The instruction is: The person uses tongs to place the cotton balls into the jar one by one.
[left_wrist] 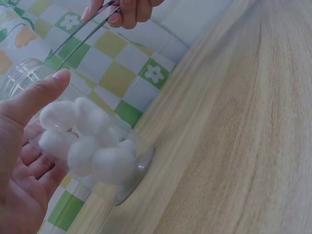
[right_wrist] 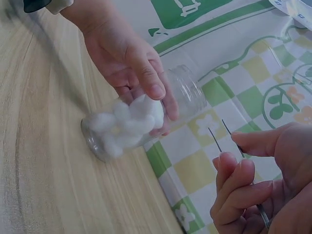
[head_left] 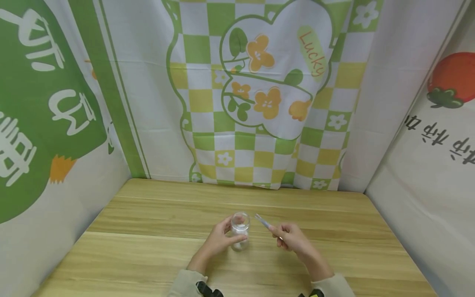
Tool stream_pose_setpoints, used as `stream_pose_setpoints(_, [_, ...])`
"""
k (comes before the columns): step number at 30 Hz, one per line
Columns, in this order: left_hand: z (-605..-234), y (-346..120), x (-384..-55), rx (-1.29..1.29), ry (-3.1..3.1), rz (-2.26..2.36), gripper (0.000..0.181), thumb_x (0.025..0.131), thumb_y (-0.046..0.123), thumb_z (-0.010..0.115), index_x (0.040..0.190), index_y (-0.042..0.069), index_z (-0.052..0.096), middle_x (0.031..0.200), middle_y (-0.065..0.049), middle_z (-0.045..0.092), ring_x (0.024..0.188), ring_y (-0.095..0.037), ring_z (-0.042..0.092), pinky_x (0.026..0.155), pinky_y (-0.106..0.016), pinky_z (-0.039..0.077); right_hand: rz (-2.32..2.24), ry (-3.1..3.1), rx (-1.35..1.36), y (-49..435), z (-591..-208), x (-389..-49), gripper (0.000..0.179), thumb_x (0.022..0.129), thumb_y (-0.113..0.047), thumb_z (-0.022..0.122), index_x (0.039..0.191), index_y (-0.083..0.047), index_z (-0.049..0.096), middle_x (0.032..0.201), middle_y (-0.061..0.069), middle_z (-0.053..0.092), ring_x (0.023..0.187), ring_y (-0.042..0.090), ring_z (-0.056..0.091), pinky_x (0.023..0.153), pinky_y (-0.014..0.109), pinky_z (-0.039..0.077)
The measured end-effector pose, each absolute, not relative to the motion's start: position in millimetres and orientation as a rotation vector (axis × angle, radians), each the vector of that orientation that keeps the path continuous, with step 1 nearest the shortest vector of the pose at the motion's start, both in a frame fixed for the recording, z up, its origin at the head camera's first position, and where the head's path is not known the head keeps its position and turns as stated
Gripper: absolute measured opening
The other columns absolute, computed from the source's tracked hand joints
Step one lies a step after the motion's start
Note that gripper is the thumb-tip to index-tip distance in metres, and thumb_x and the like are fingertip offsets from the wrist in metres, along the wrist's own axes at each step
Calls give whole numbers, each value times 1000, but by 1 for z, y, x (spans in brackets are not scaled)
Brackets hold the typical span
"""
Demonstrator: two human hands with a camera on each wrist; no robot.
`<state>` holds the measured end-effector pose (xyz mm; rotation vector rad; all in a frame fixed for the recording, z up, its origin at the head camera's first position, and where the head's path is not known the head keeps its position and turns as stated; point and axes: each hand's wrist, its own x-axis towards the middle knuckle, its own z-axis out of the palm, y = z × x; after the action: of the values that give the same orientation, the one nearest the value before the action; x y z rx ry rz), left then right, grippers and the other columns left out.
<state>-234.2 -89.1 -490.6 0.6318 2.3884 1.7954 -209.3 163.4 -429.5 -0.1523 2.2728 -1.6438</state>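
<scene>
An open-topped clear glass jar [head_left: 240, 223] stands upright on the table, its lower part filled with white cotton balls [left_wrist: 92, 141]. My left hand [head_left: 219, 238] holds the jar from its left side, the thumb across the front and the fingers round the back. To the right of the jar, my right hand [head_left: 291, 239] pinches a pair of metal tweezers [head_left: 262, 221] between thumb and fingers. The tips of the tweezers are slightly apart, with nothing between them, and point up and left near the jar's mouth without touching it.
The wood-grain table [head_left: 159, 210] extends to both sides and behind the jar. A checked cloth curtain [head_left: 267, 161] hangs along its back edge. Printed white cloths hang at the left [head_left: 92, 173] and right [head_left: 419, 181]. A black strap [head_left: 208, 290] circles the left sleeve.
</scene>
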Motion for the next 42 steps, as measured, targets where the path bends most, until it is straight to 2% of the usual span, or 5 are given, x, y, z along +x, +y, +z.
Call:
stream_pose_setpoints(10, [-489, -89, -234, 624, 2374, 1806, 67, 84, 21, 74, 142, 6, 43, 140, -17, 55, 136, -41, 46, 117, -59, 33, -1681, 2261, -79, 167, -442, -211, 29, 97, -27, 55, 89, 1, 58, 58, -8, 50, 48, 1, 39, 43, 11, 30])
stream_pose_setpoints(24, [-490, -89, -234, 601, 2360, 1824, 66, 84, 21, 75, 140, 6, 45, 139, -16, 56, 135, -40, 47, 117, -58, 34, -1818, 2058, -79, 171, -462, -213, 24, 96, -19, 54, 95, 4, 60, 65, -9, 59, 53, -1, 49, 44, 8, 38])
stream_pose_setpoints(29, [-489, -88, -234, 580, 2353, 1829, 68, 83, 22, 75, 141, 6, 44, 140, -16, 56, 135, -41, 47, 117, -59, 33, -1874, 1930, -127, 173, -466, -212, 24, 97, -16, 52, 102, 7, 57, 71, -7, 61, 59, -1, 55, 50, 7, 45])
stream_pose_setpoints(36, [-490, -88, -234, 565, 2361, 1839, 68, 83, 21, 76, 141, 6, 45, 139, -16, 57, 134, -40, 48, 117, -58, 35, -1893, 1924, -121, 176, -472, -215, 37, 96, -13, 50, 114, 20, 50, 76, -4, 66, 69, 3, 65, 65, 13, 58])
stream_pose_setpoints(42, [-490, -88, -234, 589, 2374, 1833, 66, 83, 21, 76, 140, 6, 46, 137, -16, 58, 133, -39, 50, 117, -56, 36, -1903, 1879, -55, 180, -478, -216, 43, 94, -15, 54, 120, 20, 50, 79, -3, 72, 73, 7, 71, 73, 21, 62])
